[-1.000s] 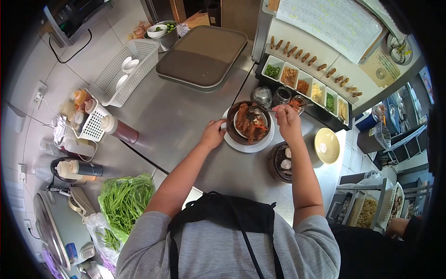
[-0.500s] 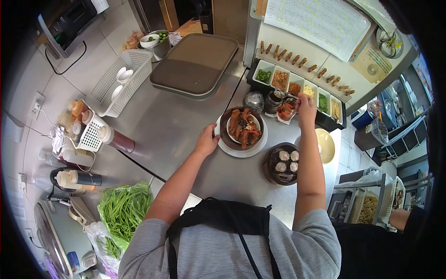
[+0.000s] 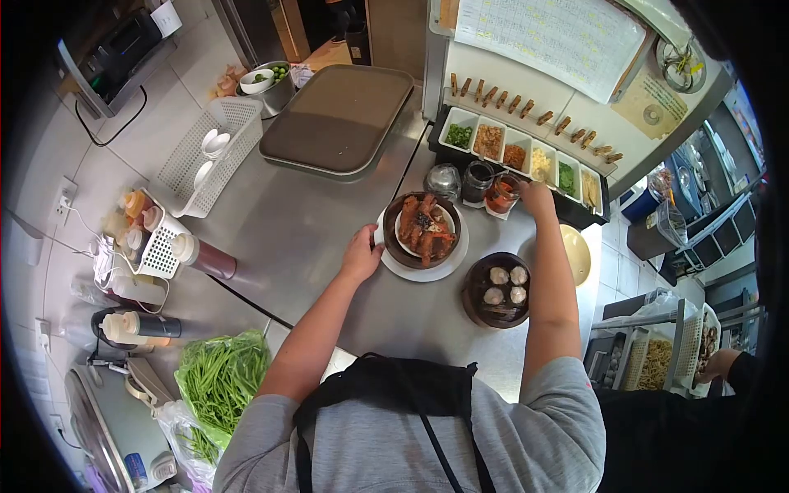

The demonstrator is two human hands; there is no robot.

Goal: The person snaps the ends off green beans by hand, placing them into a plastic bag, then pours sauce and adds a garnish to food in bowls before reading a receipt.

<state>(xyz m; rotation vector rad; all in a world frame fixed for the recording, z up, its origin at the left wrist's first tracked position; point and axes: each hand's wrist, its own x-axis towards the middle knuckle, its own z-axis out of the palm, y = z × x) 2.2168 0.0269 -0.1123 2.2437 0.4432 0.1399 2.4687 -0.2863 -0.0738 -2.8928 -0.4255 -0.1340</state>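
My left hand [image 3: 362,253] is closed on the left edge of a white plate [image 3: 448,272]. On that plate stands a round brown steamer basket [image 3: 398,251] with a white dish of reddish-brown chicken feet [image 3: 425,228], topped with dark bits and red pieces. My right hand [image 3: 537,201] is closed at the right side of a glass jar of red chili [image 3: 502,194]; what its fingers hold is hidden. Left of it stand a jar of dark sauce [image 3: 477,182] and a shiny rounded container [image 3: 444,180]. Nearer my right forearm, a second steamer basket [image 3: 472,306] holds several pale dumplings [image 3: 499,275].
Toppings fill a black-framed row of white containers [image 3: 488,141] behind the jars. A brown tray [image 3: 335,115] lies at the back left. Squeeze bottles [image 3: 204,256] and bagged green vegetables [image 3: 220,374] are at left. A yellow bowl [image 3: 577,253] sits right; another person's hand [image 3: 717,365] is lower right.
My right hand has lowered from above the chili jar to its right side. My left hand stays at the plate, and the whole view has shifted slightly.
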